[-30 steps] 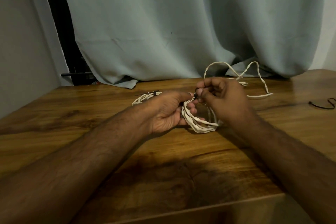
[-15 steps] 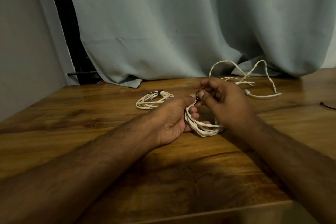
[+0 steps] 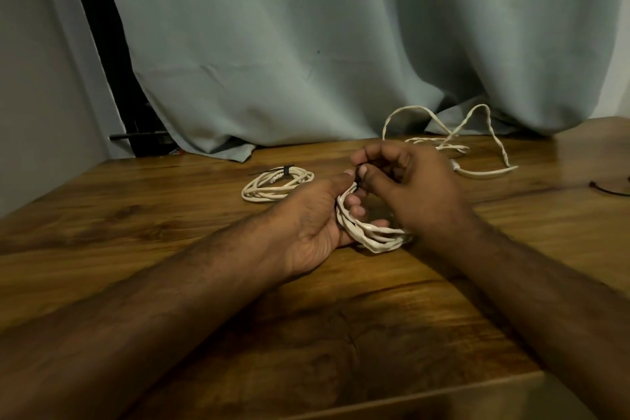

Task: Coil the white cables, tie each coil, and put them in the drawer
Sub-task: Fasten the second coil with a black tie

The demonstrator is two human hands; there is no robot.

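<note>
A white cable coil (image 3: 378,237) stands on edge on the wooden table (image 3: 170,249) between my hands. My left hand (image 3: 317,222) grips the coil's left side, fingers curled through the loop. My right hand (image 3: 412,187) pinches a small black tie (image 3: 358,178) at the top of that coil. Behind and to the left lies a second white coil (image 3: 276,182), flat on the table, bound with a black tie (image 3: 287,169). A loose, uncoiled white cable (image 3: 477,153) sprawls at the back right, behind my right hand. No drawer is in view.
A pale blue curtain (image 3: 324,61) hangs along the table's back edge. A thin dark tie (image 3: 610,188) lies at the far right edge. A grey wall (image 3: 41,95) stands to the left, with a dark gap beside it.
The view has shifted slightly, so the tied coil at the left now shows fully. My hands stay on the coil, the right fingers still working the black tie at its top.
</note>
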